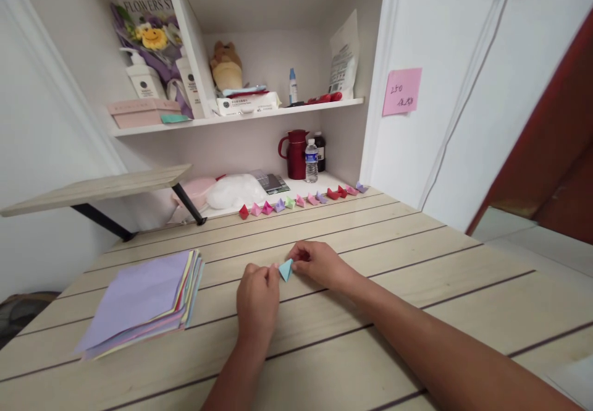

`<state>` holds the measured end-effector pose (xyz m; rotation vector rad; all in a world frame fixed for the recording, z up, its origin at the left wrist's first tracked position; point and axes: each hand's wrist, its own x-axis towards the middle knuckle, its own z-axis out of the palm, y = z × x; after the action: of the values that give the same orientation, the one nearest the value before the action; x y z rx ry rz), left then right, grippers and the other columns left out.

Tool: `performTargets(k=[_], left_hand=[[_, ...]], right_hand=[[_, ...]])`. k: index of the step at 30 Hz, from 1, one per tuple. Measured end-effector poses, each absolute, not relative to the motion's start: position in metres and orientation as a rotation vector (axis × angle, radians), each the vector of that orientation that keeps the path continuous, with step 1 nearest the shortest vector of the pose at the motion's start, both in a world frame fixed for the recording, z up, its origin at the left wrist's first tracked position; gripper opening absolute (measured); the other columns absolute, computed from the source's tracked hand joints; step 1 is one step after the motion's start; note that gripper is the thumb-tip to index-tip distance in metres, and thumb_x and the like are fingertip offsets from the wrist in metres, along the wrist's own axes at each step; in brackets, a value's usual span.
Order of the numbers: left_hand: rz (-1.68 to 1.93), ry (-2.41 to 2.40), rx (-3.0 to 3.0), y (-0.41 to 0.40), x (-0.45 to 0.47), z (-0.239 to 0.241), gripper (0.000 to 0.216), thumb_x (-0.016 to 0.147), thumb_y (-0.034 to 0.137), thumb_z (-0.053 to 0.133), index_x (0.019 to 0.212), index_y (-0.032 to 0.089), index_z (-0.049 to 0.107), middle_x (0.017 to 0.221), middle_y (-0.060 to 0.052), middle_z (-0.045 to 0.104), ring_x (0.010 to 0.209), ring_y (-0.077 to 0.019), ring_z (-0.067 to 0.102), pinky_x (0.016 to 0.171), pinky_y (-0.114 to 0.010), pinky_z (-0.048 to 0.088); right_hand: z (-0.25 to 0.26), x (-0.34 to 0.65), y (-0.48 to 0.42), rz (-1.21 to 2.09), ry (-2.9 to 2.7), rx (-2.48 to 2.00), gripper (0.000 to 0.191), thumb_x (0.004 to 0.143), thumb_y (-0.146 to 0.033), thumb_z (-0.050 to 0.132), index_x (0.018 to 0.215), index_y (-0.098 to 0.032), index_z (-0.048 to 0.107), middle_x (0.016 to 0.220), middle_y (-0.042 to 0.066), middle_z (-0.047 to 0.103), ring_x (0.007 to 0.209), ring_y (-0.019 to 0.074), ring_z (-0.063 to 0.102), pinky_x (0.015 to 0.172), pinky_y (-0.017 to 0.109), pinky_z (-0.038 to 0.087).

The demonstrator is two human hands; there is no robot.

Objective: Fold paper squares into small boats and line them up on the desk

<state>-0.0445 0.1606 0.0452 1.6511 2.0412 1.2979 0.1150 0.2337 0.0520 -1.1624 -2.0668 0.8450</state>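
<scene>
A small light-blue folded paper piece point(286, 270) is held just above the middle of the wooden table point(352, 361). My left hand point(258, 293) pinches its left edge, thumb and fingers pressed together. From the right, my right hand point(317, 262) grips the opposite corner with its fingers curled. The paper forms a small pointed shape with a crease down its face. Behind my hands, several small folded paper pieces point(300, 201) in red, pink, purple and green stand in a row along the table's back edge.
A stack of coloured paper sheets point(134, 300), purple on top, lies at the left. Behind it a raised wooden shelf point(102, 187) stands on black legs. At the back are a red jug point(296, 154), a water bottle point(311, 162) and a white plastic bag point(236, 191).
</scene>
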Motion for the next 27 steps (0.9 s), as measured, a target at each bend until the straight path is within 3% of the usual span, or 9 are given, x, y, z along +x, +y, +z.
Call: performTargets(k=[4,10,16,19,23,27], left_hand=[[1.303,2.046,1.709,0.159,-0.039,0.044,0.018,0.079,0.030,0.056,0.062,0.024,0.061,0.073,-0.002,0.052,0.066,-0.0198,0.050,0.068,-0.033,0.034],[1.361,1.939,1.607,0.163,-0.046,0.038,0.017,0.079,0.025,0.056,0.066,0.025,0.067,0.076,-0.003,0.060,0.072,-0.0210,0.056,0.072,-0.033,0.037],[1.516,1.724,1.342,0.165,-0.051,0.040,0.030,0.084,0.044,0.057,0.066,0.022,0.069,0.080,-0.004,0.067,0.081,-0.0228,0.059,0.079,-0.034,0.042],[1.578,1.586,1.209,0.162,-0.051,0.047,0.036,0.081,0.052,0.062,0.074,0.019,0.072,0.087,-0.005,0.070,0.088,-0.0228,0.061,0.085,-0.033,0.043],[1.636,1.391,1.059,0.159,-0.050,0.053,0.036,0.073,0.051,0.073,0.083,0.016,0.075,0.105,-0.007,0.072,0.109,-0.0245,0.060,0.097,-0.033,0.040],[1.675,1.204,0.896,0.159,-0.047,0.056,0.040,0.071,0.053,0.075,0.095,0.021,0.075,0.108,-0.005,0.073,0.112,-0.0204,0.059,0.103,-0.033,0.039]], right_hand=[[0.055,0.113,0.231,0.835,-2.061,-1.173,0.011,0.073,-0.015,0.067,0.079,-0.022,0.072,0.073,-0.002,0.068,0.068,0.0150,0.058,0.063,0.025,0.040],[0.052,0.111,0.231,0.860,-2.018,-1.140,0.010,0.072,-0.015,0.067,0.077,-0.022,0.072,0.070,-0.002,0.066,0.066,0.0146,0.056,0.061,0.025,0.038],[0.050,0.104,0.225,0.973,-1.941,-0.962,0.008,0.075,-0.016,0.064,0.078,-0.020,0.071,0.067,-0.003,0.065,0.062,0.0137,0.054,0.059,0.024,0.040],[0.056,0.100,0.218,1.019,-1.879,-0.847,0.010,0.077,-0.016,0.064,0.080,-0.021,0.072,0.076,-0.001,0.068,0.073,0.0155,0.060,0.070,0.026,0.044],[0.066,0.099,0.212,1.095,-1.760,-0.760,0.008,0.076,-0.020,0.068,0.081,-0.023,0.073,0.087,0.002,0.069,0.087,0.0187,0.061,0.084,0.031,0.045],[0.068,0.098,0.211,1.294,-1.565,-0.738,0.029,0.081,-0.038,0.069,0.105,-0.023,0.068,0.098,0.005,0.069,0.090,0.0200,0.063,0.086,0.036,0.048]])
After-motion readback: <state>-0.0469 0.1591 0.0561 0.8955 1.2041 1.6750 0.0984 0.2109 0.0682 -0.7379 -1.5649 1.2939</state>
